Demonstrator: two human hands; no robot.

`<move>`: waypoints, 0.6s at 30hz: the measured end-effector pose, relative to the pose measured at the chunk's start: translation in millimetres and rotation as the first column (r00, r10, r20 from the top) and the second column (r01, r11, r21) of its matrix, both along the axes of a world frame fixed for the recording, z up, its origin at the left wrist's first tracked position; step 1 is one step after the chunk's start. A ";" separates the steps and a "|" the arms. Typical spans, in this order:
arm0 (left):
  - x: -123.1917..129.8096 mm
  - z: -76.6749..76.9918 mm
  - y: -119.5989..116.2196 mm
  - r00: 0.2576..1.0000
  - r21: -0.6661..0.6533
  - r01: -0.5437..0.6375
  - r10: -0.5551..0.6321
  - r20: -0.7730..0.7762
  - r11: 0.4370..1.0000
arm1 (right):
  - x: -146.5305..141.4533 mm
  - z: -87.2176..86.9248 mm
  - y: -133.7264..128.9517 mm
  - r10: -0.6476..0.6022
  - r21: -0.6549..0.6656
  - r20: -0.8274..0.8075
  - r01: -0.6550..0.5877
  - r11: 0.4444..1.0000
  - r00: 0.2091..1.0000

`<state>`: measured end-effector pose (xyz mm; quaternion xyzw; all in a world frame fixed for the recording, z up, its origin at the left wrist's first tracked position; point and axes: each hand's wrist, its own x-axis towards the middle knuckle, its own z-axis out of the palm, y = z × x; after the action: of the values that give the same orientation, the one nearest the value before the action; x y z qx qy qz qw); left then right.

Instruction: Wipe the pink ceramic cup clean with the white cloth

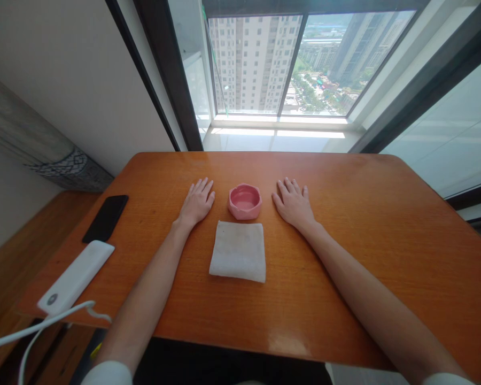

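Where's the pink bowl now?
Head view, near the middle: the bowl is on the table, between the left hand and right hand, just beyond the cloth.

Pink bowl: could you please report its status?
Left hand, right hand flat on table. Pink bowl between them, untouched. White cloth on near side, not blocking.

window: daylit, high-rises (256,64) outside | wall (76,69): pale | curtain (36,133): grey | table (369,214): wooden, glossy

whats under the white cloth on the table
The white cloth lies flat on the brown wooden table, whose surface shows around its edges. The area directly beneath is covered, so whether anything thin lies there cannot be seen.
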<state>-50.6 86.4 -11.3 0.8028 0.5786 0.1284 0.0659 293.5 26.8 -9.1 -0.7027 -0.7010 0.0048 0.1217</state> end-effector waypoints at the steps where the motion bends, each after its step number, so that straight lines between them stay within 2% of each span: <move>1: -0.1 0.0 0.0 1.000 0.001 0.000 0.000 0.002 1.000 | 0.0 0.2 -0.1 0.001 0.000 -0.001 -0.001 1.000 1.000; 18: -1.4 -0.8 0.3 1.000 0.008 -0.003 0.003 -0.007 1.000 | -1.2 1.4 -1.0 -0.002 0.004 -0.007 0.002 1.000 1.000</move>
<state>-52.0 86.7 -12.1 0.8025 0.5796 0.1282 0.0605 292.3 25.8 -7.7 -0.7031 -0.6999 0.0059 0.1254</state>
